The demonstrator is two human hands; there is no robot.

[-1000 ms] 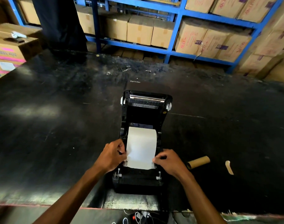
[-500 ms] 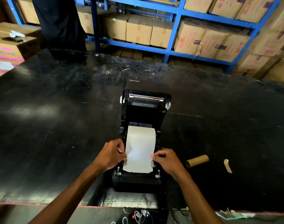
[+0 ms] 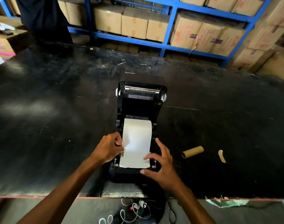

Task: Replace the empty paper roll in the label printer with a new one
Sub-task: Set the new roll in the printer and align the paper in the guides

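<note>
The printer sits open on the black desk, lid tipped up and away, and the new paper is in its bay with a white strip drawn out toward the person. That strip runs lengthwise from the roll at the back down to the printer's front edge, and its free end lies right between the two hands, so neither has far to go. The left hand is curled tight at the strip's left edge, thumb and fingers pinched on the paper beside the left guide. The right hand is spread wide, holding nothing: its fingertips rest on or just over the strip's lower right corner, thumb down at the front lip. The paper bows a little near the left pinch, so it isn't lying flat yet. Both forearms reach in from the near edge of the desk and angle inward to meet over the printer's front. Off to the right, well apart from the printer, the empty core lies on its side, with a torn scrap beyond it. By the look of it the old roll is out and the new one in; what's left is squaring the strip under the guides and dropping the lid.
</note>
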